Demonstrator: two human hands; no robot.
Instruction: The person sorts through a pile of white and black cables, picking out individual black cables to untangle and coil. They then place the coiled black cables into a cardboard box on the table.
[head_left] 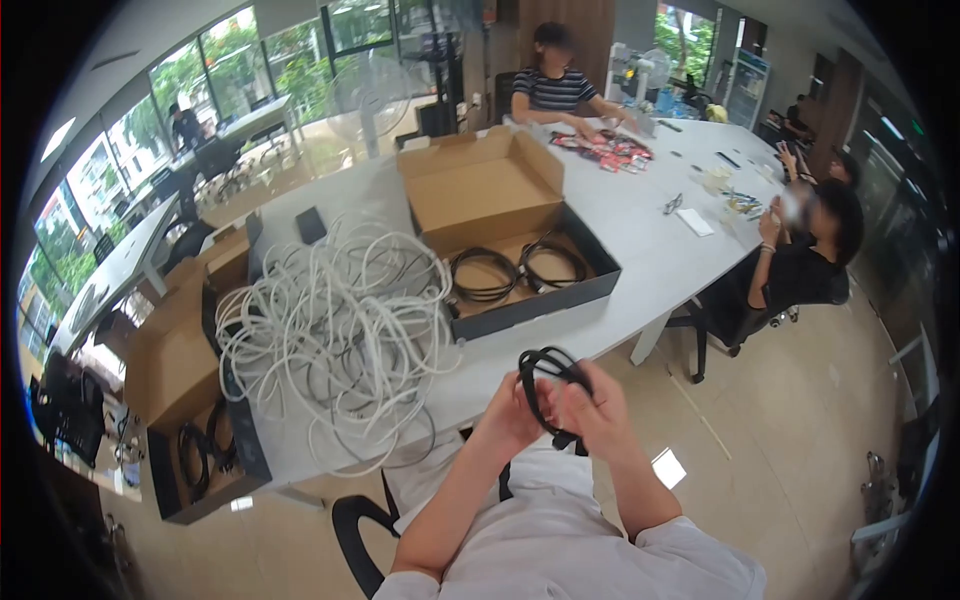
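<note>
A coiled black cable [545, 357] is held up between my two hands, over my lap just off the table's front edge. My left hand [514, 412] has its fingers wrapped round the left side of the loops. On the other side, my right hand [595, 405] grips the coil with curled fingers. A dark plug-like end [565, 440] shows below the fingers. Ahead of my hands stands an open cardboard box [535, 318], dark outside and brown inside, holding coiled black cables [485, 275]. To my left a large tangle of white cables [335, 330] is heaped on the table.
Another open box [190, 505] with black cables sits at the table's left edge. A dark flat object [311, 225] lies behind the white heap. Across the white table [640, 235], a person handles red packets [605, 150]. More people sit at the right side.
</note>
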